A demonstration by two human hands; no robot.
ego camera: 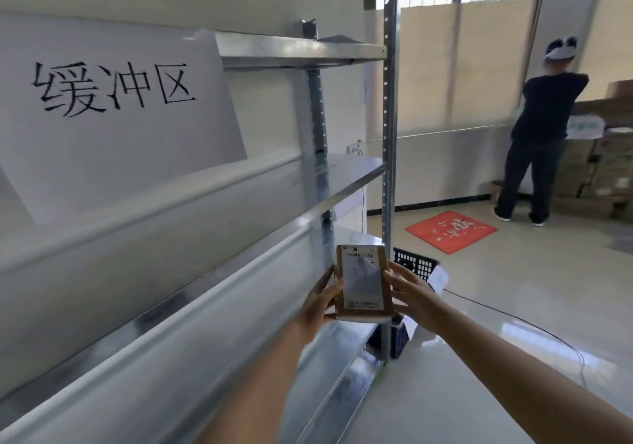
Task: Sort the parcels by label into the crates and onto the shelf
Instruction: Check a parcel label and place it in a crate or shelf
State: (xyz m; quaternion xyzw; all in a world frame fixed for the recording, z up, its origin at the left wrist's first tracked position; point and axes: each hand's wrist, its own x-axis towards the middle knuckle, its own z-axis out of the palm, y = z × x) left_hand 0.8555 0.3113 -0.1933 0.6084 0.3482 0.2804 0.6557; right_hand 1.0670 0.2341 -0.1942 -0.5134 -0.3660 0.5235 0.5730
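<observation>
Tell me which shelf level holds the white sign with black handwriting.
The middle shelf holds the sign, which leans back against the wall. The top shelf shows no sign.

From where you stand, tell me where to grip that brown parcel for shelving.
Grip the parcel by its two long side edges, coming from left and right as the hands do. It is flat and label-up, so the label stays readable; sliding it flat onto the shelf looks easiest.

Shelf rack (pixel 191 224) filled frame left; parcel (pixel 363 286) sat lower centre between left hand (pixel 317 303) and right hand (pixel 416 298); crate (pixel 416 265) lay behind parcel.
</observation>
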